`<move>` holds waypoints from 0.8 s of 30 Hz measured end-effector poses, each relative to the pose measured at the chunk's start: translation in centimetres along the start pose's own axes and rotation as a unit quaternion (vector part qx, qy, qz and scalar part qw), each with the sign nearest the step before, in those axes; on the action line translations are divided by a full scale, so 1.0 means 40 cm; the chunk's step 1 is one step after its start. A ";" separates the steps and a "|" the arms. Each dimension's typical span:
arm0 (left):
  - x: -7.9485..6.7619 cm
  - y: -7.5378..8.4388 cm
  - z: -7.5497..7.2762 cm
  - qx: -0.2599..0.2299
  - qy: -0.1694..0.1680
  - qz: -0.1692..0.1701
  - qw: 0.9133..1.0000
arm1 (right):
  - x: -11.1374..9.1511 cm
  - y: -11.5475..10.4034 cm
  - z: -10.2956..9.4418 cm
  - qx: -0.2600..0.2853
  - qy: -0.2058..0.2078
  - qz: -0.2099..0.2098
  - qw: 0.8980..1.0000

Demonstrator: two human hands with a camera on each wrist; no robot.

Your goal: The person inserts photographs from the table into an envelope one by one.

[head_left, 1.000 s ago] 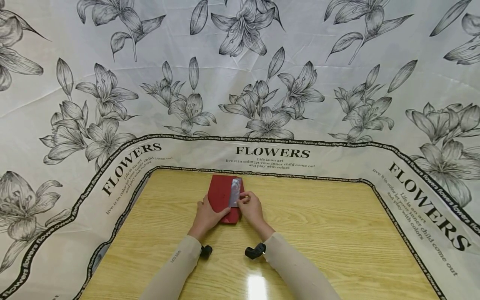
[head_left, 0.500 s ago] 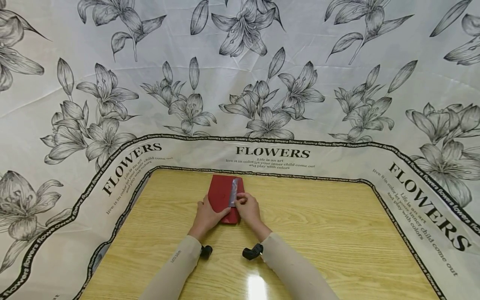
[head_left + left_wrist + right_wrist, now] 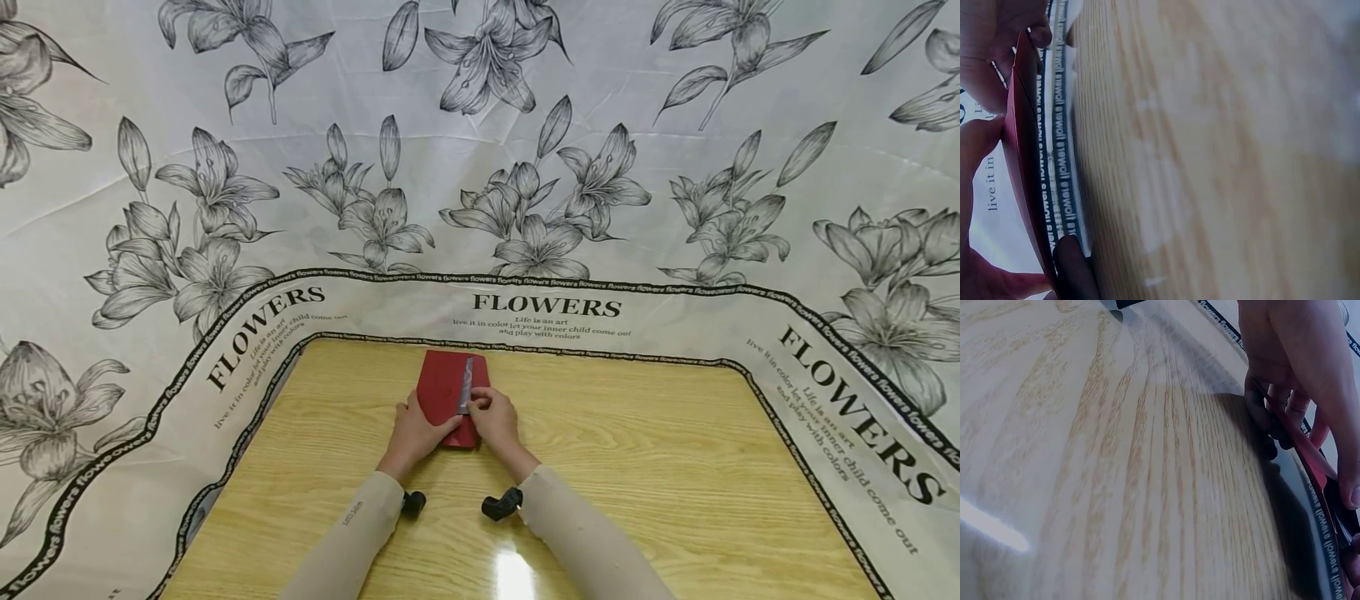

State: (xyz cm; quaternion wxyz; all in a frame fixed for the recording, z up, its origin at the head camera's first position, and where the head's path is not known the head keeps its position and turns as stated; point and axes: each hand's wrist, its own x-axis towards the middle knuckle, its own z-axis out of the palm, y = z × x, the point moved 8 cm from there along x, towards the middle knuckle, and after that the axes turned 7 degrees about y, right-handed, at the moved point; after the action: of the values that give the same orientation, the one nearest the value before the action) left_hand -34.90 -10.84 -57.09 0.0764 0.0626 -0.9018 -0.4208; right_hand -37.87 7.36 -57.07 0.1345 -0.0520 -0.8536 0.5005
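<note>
A red paper envelope (image 3: 438,385) is held up at a slant over the far part of the table. My left hand (image 3: 411,435) grips its lower left side, thumb on the front, fingers behind, as the right wrist view shows. A shiny silver-grey sheet (image 3: 466,385) shows as a narrow strip at the envelope's opening, with the red flap to its right. My right hand (image 3: 495,421) pinches the sheet's right edge between thumb and fingers. In the left wrist view the envelope (image 3: 1019,150) appears nearly edge-on. The rest of the sheet is hidden.
The wood-grain table (image 3: 645,483) has a bright light reflection near its front. A white floral cloth (image 3: 547,292) stands up behind it and along both sides. Black wrist cameras sit by the left cuff (image 3: 386,492) and the right cuff (image 3: 543,492).
My right hand has shifted slightly left, and the visible strip of the silver-grey sheet has narrowed at the envelope's opening. The left hand and the envelope have stayed in place.
</note>
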 end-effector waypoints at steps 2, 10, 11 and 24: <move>0.001 0.000 0.000 0.002 0.000 -0.001 1.000 | 0.000 -0.002 0.001 -0.005 0.002 -0.002 1.000; 0.005 -0.004 0.004 0.006 0.006 0.004 1.000 | -0.004 -0.022 0.001 -0.033 0.013 -0.025 0.999; 0.005 -0.005 0.004 0.006 0.006 0.002 1.000 | -0.005 -0.024 0.001 -0.039 0.014 -0.029 0.999; 0.001 -0.006 0.003 0.004 0.007 -0.006 1.000 | -0.013 -0.020 0.012 -0.039 -0.003 -0.035 0.999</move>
State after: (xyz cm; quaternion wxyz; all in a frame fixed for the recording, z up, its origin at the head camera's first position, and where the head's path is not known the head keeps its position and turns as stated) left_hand -34.94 -10.92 -57.33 0.0797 0.0711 -0.9026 -0.4170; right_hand -37.48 6.44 -56.68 0.1473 -0.0254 -0.8744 0.4616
